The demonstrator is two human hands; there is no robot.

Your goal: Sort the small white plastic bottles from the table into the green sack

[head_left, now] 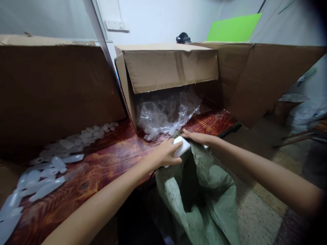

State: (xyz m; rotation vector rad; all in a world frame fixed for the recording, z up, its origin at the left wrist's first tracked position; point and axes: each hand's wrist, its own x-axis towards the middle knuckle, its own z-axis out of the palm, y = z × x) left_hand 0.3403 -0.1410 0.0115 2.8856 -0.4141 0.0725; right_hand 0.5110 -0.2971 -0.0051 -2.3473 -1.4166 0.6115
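A small white block-like object (pixel 182 147) sits at the table's front edge, by the mouth of a green woven sack (pixel 217 190). My left hand (pixel 170 152) is wrapped round its left side, fingers and thumb on it. Just behind and to the right, my right hand (pixel 190 134) rests at the edge near the sack's rim, its fingers stretched forward; what lies under its palm is hidden. The sack hangs below the table edge with its mouth gaping.
Clear plastic bags (pixel 166 115) lie in an open cardboard box (pixel 171 68) behind the hands. Many translucent plastic pieces (pixel 58 163) are spread on the reddish wooden table (pixel 109 166) at left. Large cardboard (pixel 58 81) stands behind them, and more cardboard (pixel 265 75) stands at right.
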